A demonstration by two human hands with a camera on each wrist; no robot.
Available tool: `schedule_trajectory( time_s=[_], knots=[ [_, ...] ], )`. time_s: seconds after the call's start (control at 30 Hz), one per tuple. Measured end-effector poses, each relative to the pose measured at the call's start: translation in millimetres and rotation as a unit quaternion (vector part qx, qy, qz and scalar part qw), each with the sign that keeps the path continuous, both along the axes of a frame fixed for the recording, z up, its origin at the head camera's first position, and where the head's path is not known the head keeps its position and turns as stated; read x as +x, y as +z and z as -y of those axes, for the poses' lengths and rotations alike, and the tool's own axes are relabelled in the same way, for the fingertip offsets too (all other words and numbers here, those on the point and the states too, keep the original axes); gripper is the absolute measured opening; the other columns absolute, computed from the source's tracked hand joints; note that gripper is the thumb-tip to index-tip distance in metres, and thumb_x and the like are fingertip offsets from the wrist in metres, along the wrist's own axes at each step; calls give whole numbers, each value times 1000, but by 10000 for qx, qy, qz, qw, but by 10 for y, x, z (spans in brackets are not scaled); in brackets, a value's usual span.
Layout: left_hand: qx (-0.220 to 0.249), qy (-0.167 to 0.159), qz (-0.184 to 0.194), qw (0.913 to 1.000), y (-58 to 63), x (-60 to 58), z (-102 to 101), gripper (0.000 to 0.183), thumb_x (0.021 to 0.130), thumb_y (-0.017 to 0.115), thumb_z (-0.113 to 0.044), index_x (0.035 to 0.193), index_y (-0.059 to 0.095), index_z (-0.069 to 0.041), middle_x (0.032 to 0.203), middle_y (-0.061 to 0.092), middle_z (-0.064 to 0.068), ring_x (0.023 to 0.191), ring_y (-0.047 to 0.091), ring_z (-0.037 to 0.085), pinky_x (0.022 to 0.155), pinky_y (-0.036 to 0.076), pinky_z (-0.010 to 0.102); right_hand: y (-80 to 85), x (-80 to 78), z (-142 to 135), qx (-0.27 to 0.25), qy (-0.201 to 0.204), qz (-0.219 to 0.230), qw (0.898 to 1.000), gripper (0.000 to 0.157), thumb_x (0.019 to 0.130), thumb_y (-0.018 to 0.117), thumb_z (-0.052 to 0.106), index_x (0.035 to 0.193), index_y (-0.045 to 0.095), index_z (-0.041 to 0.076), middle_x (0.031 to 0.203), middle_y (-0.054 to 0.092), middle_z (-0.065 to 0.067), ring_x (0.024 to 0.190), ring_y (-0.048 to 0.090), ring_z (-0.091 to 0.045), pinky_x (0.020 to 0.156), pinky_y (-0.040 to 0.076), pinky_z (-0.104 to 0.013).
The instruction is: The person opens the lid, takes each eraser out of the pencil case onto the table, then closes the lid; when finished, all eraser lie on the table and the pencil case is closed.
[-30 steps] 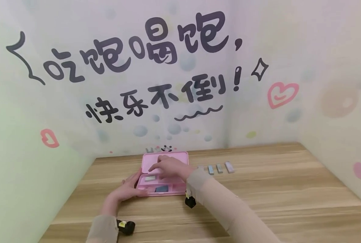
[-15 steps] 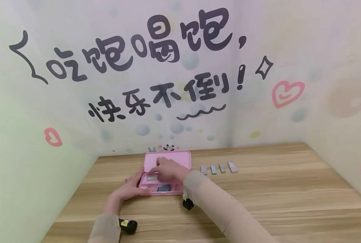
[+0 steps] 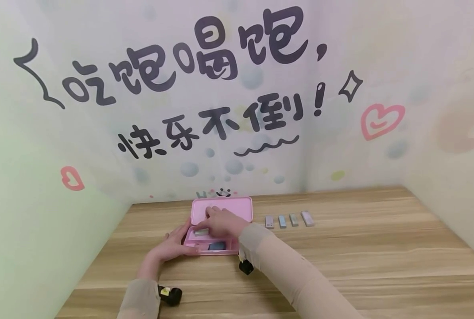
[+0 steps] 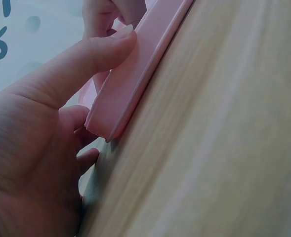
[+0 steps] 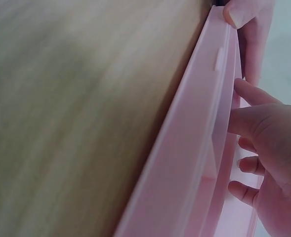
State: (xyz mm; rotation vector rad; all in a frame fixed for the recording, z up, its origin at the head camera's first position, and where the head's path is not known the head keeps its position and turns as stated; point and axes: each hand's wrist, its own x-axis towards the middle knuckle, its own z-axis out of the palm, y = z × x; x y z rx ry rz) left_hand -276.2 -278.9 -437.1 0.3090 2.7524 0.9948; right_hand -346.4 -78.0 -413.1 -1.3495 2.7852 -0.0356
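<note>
A pink pencil case (image 3: 242, 204) lies with its lid folded back, away from the person. My left hand (image 3: 171, 246) grips its left end; in the left wrist view the thumb (image 4: 113, 49) presses the front wall and the fingers lie behind the corner. My right hand (image 3: 223, 223) reaches into the back compartment, index finger and thumb about the two ends of a whitish block like an eraser (image 3: 201, 232). Their tips are hidden behind the rim in the right wrist view, so a firm hold cannot be told. A dark blue block (image 3: 217, 246) lies in the front compartment.
Several small pale blocks stand in a row on the wooden table (image 3: 340, 248), right of the case, among them a light blue block (image 3: 282, 221) and a lilac block (image 3: 307, 218). Behind the table rises a printed wall (image 3: 181, 177).
My right hand has lowered and shifted a little left in the case, its index finger coming down by the whitish block. My left hand stays on the case. The head view has shifted slightly.
</note>
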Motion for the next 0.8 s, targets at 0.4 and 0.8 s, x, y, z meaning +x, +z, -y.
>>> schedule_trajectory(
  time_s=[0.4,0.8],
  knots=[
    [76,-12,-79,9999,6,-7,-24,113,76,79,-45,156,9,-6,158,19,21,144,8,42,109,-6,66,-8,-36,-22,-57,151,-107,9998,57,92,61,9,129,57,52,104,47,3,93,42,-11,87,42,-28],
    [-22,38,40,10000,8,7,-14,114,75,77,-48,156,7,-8,159,16,20,145,6,42,109,-6,66,57,1,-75,5,203,-98,9997,44,92,66,18,129,58,41,115,50,0,101,46,-13,92,44,-30]
  ],
)
